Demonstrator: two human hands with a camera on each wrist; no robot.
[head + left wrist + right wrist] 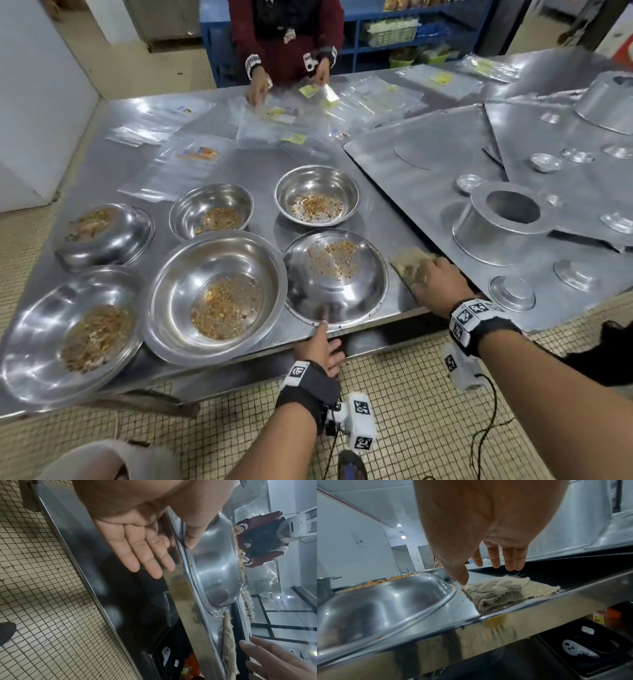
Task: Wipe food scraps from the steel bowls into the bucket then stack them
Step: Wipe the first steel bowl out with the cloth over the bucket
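— Where are the hands?

— The left hand [322,346] is flat at the table [394,219] edge. Its grip is loose and its thumb touches the rim of the upside-down bowl [337,277], which has scraps on top. The right hand [436,279] is at 3 o'clock from that bowl. Its fingers are straight, its thumb touches the cloth [501,589], and it grips nothing.

— And the other bowls?

— Five more sit from 9 to 12 o'clock of it.
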